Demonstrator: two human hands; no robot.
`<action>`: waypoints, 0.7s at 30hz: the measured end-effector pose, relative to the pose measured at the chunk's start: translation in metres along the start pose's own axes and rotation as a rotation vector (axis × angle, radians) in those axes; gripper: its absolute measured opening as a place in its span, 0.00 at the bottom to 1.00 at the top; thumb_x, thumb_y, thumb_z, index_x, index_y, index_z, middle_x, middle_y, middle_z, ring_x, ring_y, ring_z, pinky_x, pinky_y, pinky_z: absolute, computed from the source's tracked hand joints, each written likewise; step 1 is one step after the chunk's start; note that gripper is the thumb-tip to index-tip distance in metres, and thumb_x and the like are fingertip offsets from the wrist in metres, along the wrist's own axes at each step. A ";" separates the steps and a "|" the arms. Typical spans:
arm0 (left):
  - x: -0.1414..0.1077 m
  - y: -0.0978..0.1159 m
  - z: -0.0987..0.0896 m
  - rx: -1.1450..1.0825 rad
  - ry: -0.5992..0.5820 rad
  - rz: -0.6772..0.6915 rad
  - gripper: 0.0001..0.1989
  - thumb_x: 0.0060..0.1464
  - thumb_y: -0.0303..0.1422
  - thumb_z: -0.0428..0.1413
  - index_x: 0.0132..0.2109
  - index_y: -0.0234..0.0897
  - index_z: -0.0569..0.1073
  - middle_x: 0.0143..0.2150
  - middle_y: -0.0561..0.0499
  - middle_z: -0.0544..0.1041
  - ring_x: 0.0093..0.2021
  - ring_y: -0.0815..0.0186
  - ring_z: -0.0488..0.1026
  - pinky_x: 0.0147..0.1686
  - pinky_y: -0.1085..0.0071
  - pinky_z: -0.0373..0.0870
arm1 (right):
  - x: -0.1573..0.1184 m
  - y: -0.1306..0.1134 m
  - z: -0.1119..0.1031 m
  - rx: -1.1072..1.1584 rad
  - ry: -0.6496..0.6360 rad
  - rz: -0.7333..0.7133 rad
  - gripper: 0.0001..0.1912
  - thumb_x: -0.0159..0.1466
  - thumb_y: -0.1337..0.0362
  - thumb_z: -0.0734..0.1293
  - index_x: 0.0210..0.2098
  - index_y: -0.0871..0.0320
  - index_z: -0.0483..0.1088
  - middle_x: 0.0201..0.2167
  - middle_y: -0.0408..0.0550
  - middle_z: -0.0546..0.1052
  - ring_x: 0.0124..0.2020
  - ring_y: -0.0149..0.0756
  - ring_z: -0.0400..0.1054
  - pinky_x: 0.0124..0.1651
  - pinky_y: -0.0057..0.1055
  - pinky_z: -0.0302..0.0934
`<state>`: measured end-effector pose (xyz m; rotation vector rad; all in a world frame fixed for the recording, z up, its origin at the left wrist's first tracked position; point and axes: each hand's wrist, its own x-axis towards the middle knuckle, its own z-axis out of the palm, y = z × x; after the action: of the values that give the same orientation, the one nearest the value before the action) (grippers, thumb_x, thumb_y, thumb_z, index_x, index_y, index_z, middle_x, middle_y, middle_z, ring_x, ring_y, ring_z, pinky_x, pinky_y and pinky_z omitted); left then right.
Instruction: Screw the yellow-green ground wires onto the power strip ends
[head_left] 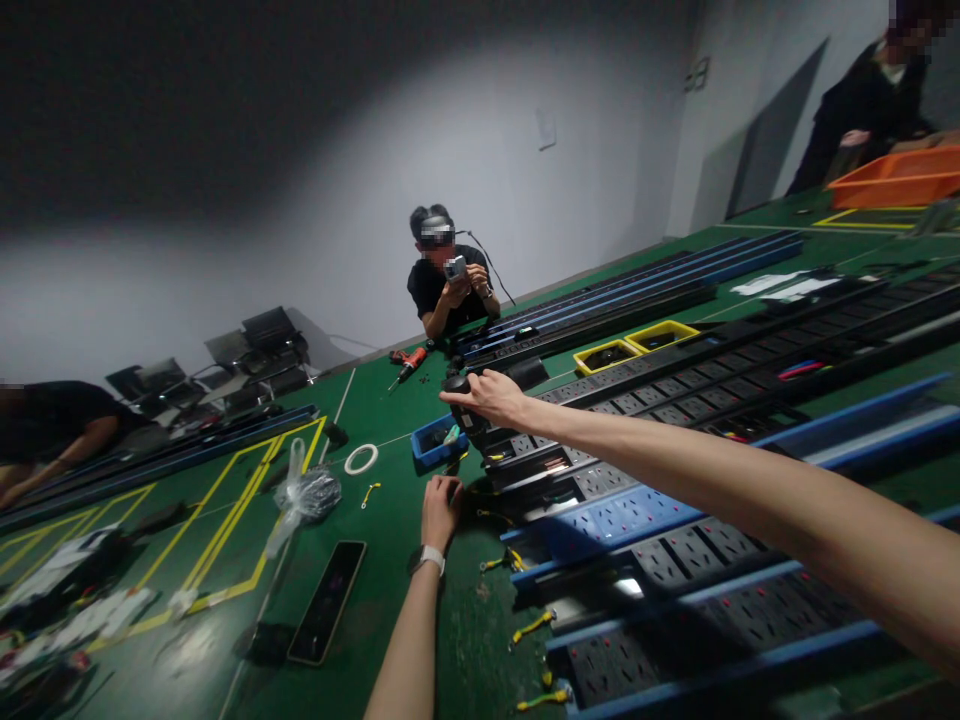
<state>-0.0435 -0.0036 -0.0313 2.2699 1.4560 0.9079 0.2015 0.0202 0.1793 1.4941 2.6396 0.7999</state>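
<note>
Green table [390,600] carries a phone [328,600] at left. Left hand [440,510] rests curled beside a black part, grip unclear. Right hand [487,396] grasps a black tool [459,392] above the blue bin [436,443] and socket strips [660,400].

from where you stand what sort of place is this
Probably an assembly workshop for power strips: long socket strips cover the green table, with a cordless drill and yellow parts bins nearby.

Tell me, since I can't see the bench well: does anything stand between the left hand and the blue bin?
Nothing visible does. The left hand rests on the green table, and the stretch up to the blue bin is bare; the yellow-tipped wire lies off to the side.
</note>
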 end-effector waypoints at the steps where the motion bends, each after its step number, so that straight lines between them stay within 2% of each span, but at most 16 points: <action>1: -0.003 -0.002 0.001 0.063 0.020 -0.019 0.11 0.66 0.33 0.49 0.42 0.38 0.76 0.44 0.45 0.76 0.46 0.60 0.72 0.50 0.62 0.69 | -0.001 0.000 0.000 0.001 -0.003 -0.001 0.36 0.71 0.68 0.51 0.75 0.39 0.40 0.45 0.52 0.73 0.39 0.34 0.67 0.47 0.32 0.56; 4: -0.005 -0.001 0.003 0.197 0.052 -0.046 0.12 0.68 0.32 0.46 0.41 0.38 0.74 0.42 0.45 0.75 0.44 0.60 0.71 0.48 0.64 0.68 | -0.002 -0.001 0.000 -0.010 -0.004 -0.001 0.36 0.72 0.68 0.50 0.75 0.38 0.40 0.45 0.52 0.72 0.40 0.35 0.67 0.46 0.33 0.55; 8: -0.002 0.002 0.005 0.299 0.011 -0.040 0.11 0.67 0.30 0.46 0.42 0.38 0.73 0.41 0.46 0.75 0.42 0.61 0.69 0.44 0.67 0.65 | -0.002 -0.001 0.000 -0.022 0.014 -0.020 0.35 0.72 0.69 0.49 0.75 0.39 0.40 0.45 0.53 0.72 0.41 0.36 0.68 0.45 0.33 0.55; 21: -0.001 0.000 0.006 0.354 0.000 -0.032 0.12 0.68 0.31 0.44 0.41 0.39 0.71 0.38 0.46 0.75 0.41 0.61 0.69 0.42 0.67 0.62 | -0.003 -0.005 -0.004 -0.054 0.002 -0.033 0.38 0.70 0.72 0.48 0.75 0.36 0.38 0.45 0.52 0.71 0.39 0.35 0.66 0.42 0.32 0.54</action>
<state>-0.0396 -0.0039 -0.0363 2.4784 1.7666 0.6834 0.1979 0.0143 0.1796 1.4343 2.6149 0.8629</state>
